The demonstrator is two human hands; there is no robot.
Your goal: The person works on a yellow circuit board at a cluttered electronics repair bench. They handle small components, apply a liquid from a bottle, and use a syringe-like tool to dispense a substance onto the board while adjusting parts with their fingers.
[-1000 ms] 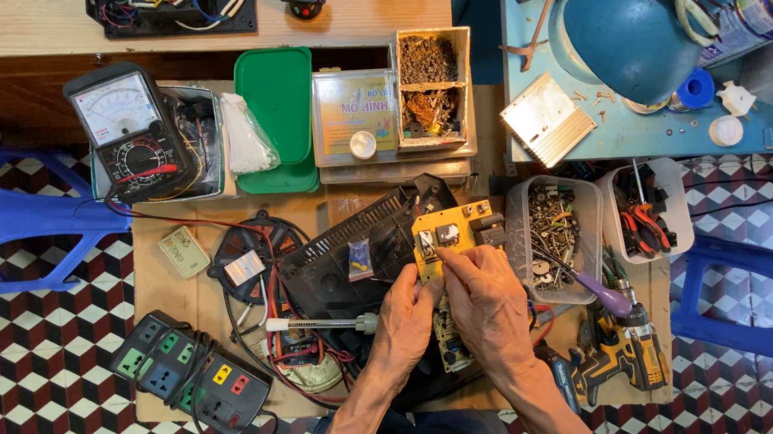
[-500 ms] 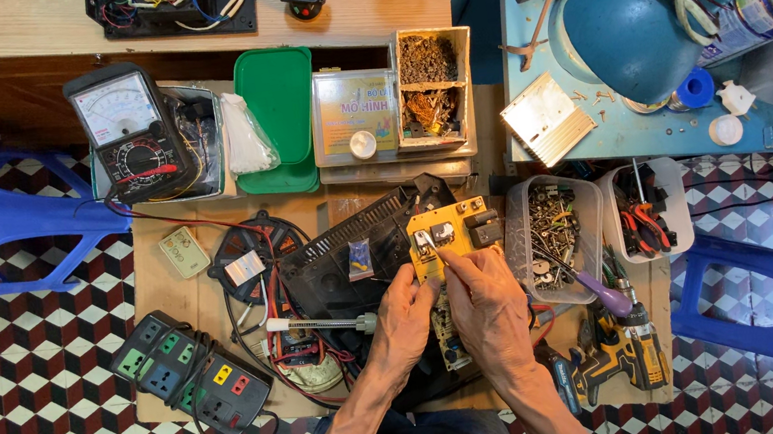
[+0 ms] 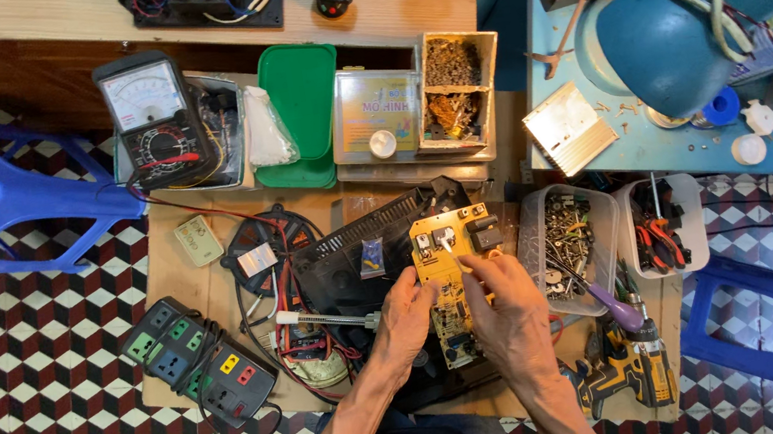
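Checkered floor tiles surround the cardboard (image 3: 217,301) I work over. My left hand (image 3: 405,317) curls half closed around the left edge of the yellow board (image 3: 448,284), and my right hand (image 3: 511,315) pinches its right edge. It sits between them, above the black case (image 3: 352,257), beside the screw tub (image 3: 569,247).

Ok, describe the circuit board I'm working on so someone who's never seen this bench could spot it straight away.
Start at the brown work mat on the checkered floor and go to its middle, where the left hand and right hand meet. Between them is the yellow circuit board, lying against a black slotted casing. It is the only yellow board there, long and narrow, with dark blocky parts at its far end.
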